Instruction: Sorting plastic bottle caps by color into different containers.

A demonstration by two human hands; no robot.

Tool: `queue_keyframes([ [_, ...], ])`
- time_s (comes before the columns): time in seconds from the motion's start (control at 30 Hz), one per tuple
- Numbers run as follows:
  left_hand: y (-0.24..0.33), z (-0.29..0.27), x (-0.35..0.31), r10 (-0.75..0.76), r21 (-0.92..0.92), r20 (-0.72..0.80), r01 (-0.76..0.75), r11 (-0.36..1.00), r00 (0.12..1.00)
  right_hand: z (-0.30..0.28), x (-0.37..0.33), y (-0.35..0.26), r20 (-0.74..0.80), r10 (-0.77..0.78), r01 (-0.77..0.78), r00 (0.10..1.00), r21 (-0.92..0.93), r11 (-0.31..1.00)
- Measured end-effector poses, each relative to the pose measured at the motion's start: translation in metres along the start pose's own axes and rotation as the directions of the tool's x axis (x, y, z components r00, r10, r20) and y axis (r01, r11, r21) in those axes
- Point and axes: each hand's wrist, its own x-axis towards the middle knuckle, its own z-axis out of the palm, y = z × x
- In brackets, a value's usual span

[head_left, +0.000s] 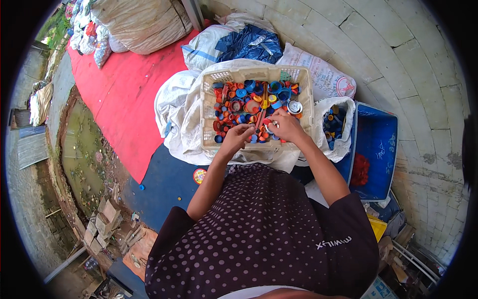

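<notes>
Yr L hand (240, 138) fingers nearly closed, R (286, 126) half-curled, both at caps (235, 105) in crate (207, 114); can't tell if either grips; loose pinch cd drop cap among lookalikes

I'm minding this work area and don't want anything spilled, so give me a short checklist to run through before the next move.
1. Crate upright, open top facing up: ok.
2. Both hands at the crate: ok; left hand and right hand are at its near side.
3. What the fingertips hold: cannot tell; too small to make out.
4. No stray pieces on the dark blue sheet: not ok; a small blue cap-like piece lies there.
5. Blue bin open at the top: ok; red material shows inside.
</notes>
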Motion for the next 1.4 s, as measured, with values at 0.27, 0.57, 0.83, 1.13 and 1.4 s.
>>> queue_keyframes([
  [0.27,0.020,0.032,0.002,0.198,-0.129,-0.094,-0.209,0.969,0.976,0.001,-0.012,-0.049,-0.410,-0.324,0.306,0.853,-0.111,0.946],
  [0.57,0.005,-0.036,0.001,0.117,-0.188,-0.185,-0.152,0.970,0.976,0.047,0.015,-0.037,-0.222,-0.125,0.157,0.967,0.135,0.978],
  [0.83,0.004,-0.086,-0.008,0.061,-0.154,-0.127,-0.080,0.985,0.990,0.139,0.045,0.031,0.390,0.284,-0.044,0.876,-0.523,0.851],
  [1.13,0.000,-0.124,0.007,0.025,-0.154,-0.049,-0.033,0.988,0.998,0.170,0.046,0.052,0.274,0.278,-0.113,0.921,-0.495,0.861],
  [1.4,-0.002,-0.139,0.011,0.041,-0.195,-0.030,-0.046,0.980,0.999,0.172,0.056,0.032,0.287,0.230,-0.020,0.930,-0.585,0.811],
])
